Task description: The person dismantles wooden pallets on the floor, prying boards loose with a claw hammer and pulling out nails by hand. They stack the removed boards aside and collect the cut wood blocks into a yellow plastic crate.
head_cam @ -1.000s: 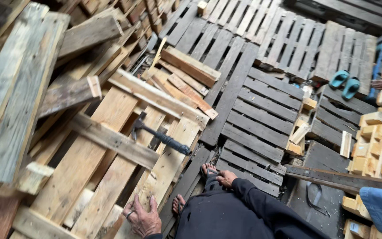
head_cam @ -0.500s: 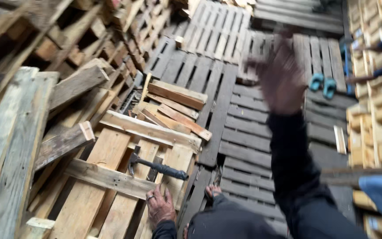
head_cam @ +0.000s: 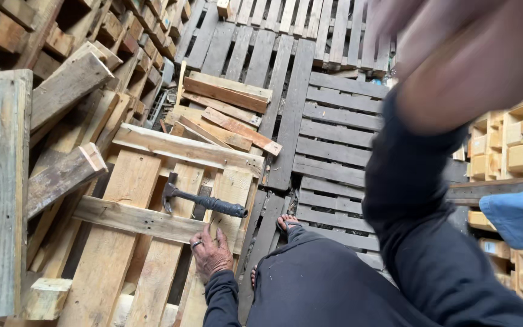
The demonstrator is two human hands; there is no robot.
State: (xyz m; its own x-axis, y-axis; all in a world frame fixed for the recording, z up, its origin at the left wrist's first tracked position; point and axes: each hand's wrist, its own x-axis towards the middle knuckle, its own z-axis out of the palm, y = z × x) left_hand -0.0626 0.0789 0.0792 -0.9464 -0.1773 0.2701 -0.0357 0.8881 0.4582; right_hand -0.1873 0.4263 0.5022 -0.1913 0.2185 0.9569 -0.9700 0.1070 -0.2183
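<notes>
At the far left a grey weathered plank stands on edge beside a loose heap of boards. Next to it lies a pale wooden pallet, its slats running away from the person and a cross board nailed over them. The left hand rests flat on the near end of that cross board, fingers spread and holding nothing, a ring on one finger. Just beyond its fingertips, not touching them, a claw hammer lies across the pallet slats, steel head toward the left and dark grip pointing right, near the pallet's right edge.

The hammer looks head-heavy and rigid; its ribbed dark grip should give a sure hold, and taking it low on the handle seems the sensible place. The pallet boards look stiff, rough and splintery, and likely awkward to shift.

Behind the pallet sits a small stack of short boards on dark grey pallets covering the floor. A sandalled foot shows by the pallet's right edge.

The right hand is raised close to the camera and badly blurred; I cannot tell whether it is open or closed. At the right edge, stacked pale wooden blocks stand beside blue cloth. No boxes or bins show.
</notes>
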